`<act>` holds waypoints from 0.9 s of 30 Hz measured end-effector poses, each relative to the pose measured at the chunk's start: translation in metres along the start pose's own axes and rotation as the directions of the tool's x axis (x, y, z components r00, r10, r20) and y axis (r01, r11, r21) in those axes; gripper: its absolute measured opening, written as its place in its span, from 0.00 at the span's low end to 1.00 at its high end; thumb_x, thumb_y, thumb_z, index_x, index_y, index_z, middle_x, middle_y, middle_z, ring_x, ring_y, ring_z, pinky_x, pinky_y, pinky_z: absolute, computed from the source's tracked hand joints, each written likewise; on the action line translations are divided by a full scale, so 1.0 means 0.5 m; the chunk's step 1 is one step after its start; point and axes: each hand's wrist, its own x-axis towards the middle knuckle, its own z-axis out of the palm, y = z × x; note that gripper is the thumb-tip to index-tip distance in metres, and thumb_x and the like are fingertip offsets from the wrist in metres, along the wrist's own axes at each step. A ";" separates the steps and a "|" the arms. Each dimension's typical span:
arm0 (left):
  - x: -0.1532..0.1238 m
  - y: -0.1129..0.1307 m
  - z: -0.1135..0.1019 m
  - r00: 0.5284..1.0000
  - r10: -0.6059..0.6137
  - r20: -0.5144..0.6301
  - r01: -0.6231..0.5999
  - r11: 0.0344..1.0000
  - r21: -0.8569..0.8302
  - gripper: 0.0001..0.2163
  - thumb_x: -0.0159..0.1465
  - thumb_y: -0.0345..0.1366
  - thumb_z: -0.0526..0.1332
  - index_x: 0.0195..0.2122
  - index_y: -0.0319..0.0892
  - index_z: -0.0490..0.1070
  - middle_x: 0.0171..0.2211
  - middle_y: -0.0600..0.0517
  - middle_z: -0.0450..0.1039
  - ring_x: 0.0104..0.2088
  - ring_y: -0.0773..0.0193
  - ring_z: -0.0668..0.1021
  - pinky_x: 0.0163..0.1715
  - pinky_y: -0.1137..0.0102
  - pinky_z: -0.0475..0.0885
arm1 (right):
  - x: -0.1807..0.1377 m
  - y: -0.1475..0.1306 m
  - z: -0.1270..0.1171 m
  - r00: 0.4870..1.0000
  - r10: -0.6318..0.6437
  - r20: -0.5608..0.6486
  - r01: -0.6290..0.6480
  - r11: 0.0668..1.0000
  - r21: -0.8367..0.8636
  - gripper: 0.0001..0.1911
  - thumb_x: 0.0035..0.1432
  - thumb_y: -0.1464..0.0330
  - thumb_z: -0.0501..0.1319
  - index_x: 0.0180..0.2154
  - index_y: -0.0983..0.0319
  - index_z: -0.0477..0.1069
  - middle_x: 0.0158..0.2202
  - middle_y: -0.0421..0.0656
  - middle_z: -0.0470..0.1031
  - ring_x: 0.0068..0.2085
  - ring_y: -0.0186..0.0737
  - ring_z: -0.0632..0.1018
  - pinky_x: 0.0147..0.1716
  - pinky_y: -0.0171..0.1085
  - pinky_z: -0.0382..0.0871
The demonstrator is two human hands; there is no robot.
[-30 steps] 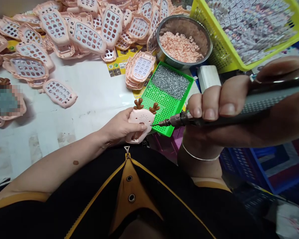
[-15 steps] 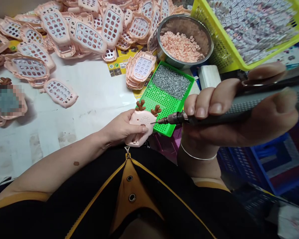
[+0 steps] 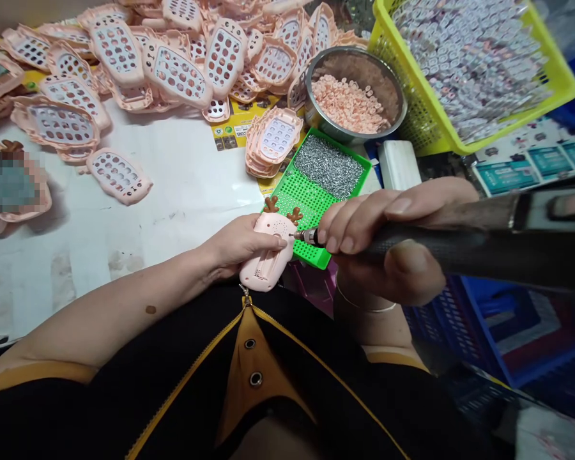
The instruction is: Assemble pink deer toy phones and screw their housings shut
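My left hand (image 3: 234,246) is closed around a pink toy phone shell with brown antlers (image 3: 268,252), held back side up at the table's near edge. My right hand (image 3: 383,239) grips a dark electric screwdriver (image 3: 460,246), fingers wrapped round its body. The screwdriver's metal tip (image 3: 303,236) touches the shell's right side, just by my left thumb. A green tray (image 3: 316,198) holding a heap of small silver screws (image 3: 328,165) lies directly behind the shell.
Many pink keypad shells (image 3: 172,70) are piled across the back of the white table (image 3: 172,185). A steel bowl (image 3: 390,96) holds pink rubber rings. A yellow basket (image 3: 556,83) of grey parts stands at the right. Blue crates (image 3: 508,319) sit below.
My right hand has moved the screwdriver left and lower, bringing its tip onto the shell. The left hand shifted the shell slightly; the view tilted a little.
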 end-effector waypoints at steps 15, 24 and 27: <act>0.005 0.005 0.003 1.000 0.024 0.004 -0.024 0.998 0.057 0.10 0.48 0.27 0.69 0.32 0.36 0.73 0.26 0.53 0.74 0.26 0.67 0.73 0.29 0.72 0.65 | 0.005 0.033 -0.017 0.968 -0.082 0.237 0.033 0.978 0.204 0.08 0.53 0.67 0.67 0.37 0.57 0.74 0.18 0.32 0.69 0.16 0.31 0.72 0.16 0.33 0.70; 0.011 0.002 0.009 0.996 0.017 -0.086 -0.010 0.996 0.089 0.11 0.51 0.27 0.69 0.35 0.39 0.72 0.26 0.54 0.74 0.24 0.67 0.74 0.28 0.70 0.67 | 0.010 0.007 -0.069 0.981 -0.184 -0.055 0.170 0.966 -0.192 0.11 0.56 0.58 0.66 0.42 0.48 0.77 0.17 0.31 0.64 0.15 0.32 0.66 0.15 0.37 0.66; 0.012 0.005 0.008 0.996 0.009 -0.084 0.000 0.995 0.104 0.10 0.52 0.27 0.69 0.34 0.39 0.72 0.25 0.53 0.74 0.24 0.66 0.74 0.28 0.69 0.68 | 0.007 0.061 -0.095 0.959 -0.214 -0.186 0.158 0.947 -0.279 0.10 0.54 0.58 0.67 0.40 0.45 0.73 0.17 0.31 0.60 0.15 0.32 0.62 0.16 0.37 0.60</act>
